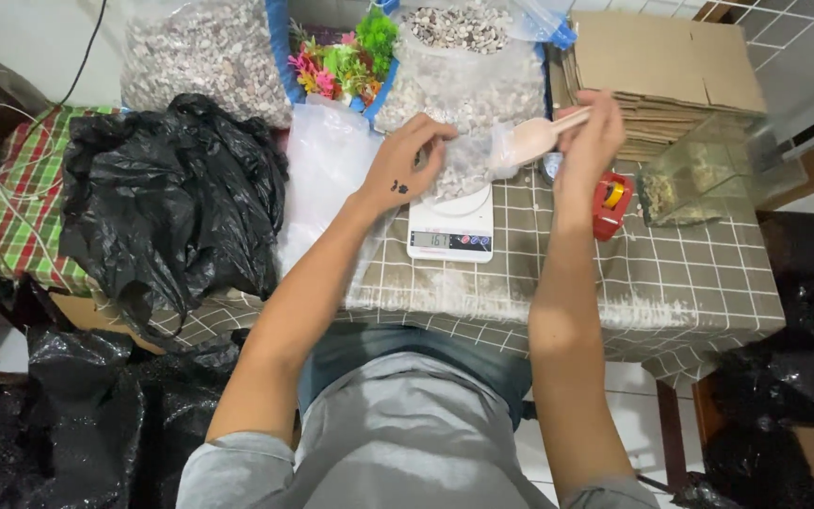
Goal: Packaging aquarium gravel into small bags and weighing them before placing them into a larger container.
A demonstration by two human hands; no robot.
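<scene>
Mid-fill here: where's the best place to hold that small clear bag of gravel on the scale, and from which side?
Grip the small clear bag at its open top edge, from the left, where the left hand already pinches it. The pebble-filled bottom sits on the scale, and the scoop in the right hand comes in from the right.

Left hand [405, 162] pinches a gravel bag [463, 162] on a scale [451, 229]; right hand [588, 137] holds a scoop [531, 139].

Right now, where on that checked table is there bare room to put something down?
The front strip of the checked tablecloth is bare, between the white scale and the near edge, running right below the red tape dispenser. The back is crowded: gravel bags, a black bag, a glass tank.
</scene>
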